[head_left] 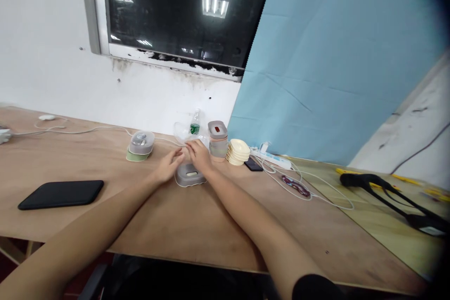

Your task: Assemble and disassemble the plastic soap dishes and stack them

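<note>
A grey, rounded plastic box (190,176) sits on the table just under my two hands, its near side showing and its far side hidden by them. My left hand (169,166) is at its left edge, fingers stretched toward the right and the thumb a little apart. From the right, my right hand (198,153) reaches over the box's far side with fingers bent and close together. Whatever lies between its fingertips is too small to make out. Behind the hands are a crumpled clear plastic bag (182,131) and a water bottle (195,123) with a green label.
Right of my hands stand stacked boxes (218,138) and a pile of cream trays (238,152), near a phone (253,164). Cables trail from a power strip (274,158). At left are a grey box on a green one (141,142) and a black flat case (61,194).
</note>
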`<action>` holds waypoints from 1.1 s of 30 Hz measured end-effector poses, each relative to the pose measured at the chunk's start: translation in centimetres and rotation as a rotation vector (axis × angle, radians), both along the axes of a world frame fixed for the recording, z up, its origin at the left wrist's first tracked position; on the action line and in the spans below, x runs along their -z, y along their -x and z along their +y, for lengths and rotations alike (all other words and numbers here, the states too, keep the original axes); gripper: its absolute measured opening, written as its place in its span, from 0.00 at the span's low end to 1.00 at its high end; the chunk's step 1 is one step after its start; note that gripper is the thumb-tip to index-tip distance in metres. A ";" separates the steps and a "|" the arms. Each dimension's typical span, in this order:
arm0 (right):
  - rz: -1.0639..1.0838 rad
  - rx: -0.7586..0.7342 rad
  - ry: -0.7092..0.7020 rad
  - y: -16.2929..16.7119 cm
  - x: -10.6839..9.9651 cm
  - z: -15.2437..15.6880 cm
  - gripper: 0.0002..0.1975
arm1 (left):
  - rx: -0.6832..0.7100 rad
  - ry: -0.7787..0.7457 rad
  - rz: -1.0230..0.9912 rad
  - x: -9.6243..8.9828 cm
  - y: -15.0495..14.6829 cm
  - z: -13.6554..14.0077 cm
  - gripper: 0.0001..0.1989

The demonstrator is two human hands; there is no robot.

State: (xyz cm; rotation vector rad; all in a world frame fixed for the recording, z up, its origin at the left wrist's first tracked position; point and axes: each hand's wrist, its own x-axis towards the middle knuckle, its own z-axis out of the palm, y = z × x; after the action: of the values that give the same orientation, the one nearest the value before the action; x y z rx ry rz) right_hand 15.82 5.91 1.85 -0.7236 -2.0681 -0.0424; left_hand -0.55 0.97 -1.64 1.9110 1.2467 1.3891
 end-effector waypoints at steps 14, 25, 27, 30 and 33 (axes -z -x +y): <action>-0.113 0.338 0.017 -3.6 -0.2 4.7 0.14 | 0.210 -0.063 0.636 0.2 -0.2 -1.4 0.43; -0.071 0.254 -0.073 -4.7 0.5 2.0 0.13 | 0.188 -0.034 0.642 1.0 0.1 -1.1 0.42; -0.098 0.194 -0.098 -5.6 1.3 0.2 0.13 | 0.183 -0.042 0.642 1.0 0.0 -1.2 0.40; -0.242 0.084 -0.082 -7.1 2.7 -1.9 0.13 | 0.182 -0.066 0.602 1.0 -0.1 -1.1 0.38; -0.209 0.062 -0.031 -8.1 3.4 -2.4 0.17 | 0.107 -0.033 0.484 0.9 -0.3 -0.8 0.35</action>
State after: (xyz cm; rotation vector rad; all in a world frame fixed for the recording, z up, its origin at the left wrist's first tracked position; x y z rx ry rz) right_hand 23.92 3.47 -1.58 -0.7920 -2.2372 -0.1910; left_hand -0.21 0.13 -2.56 2.3887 1.3068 0.9247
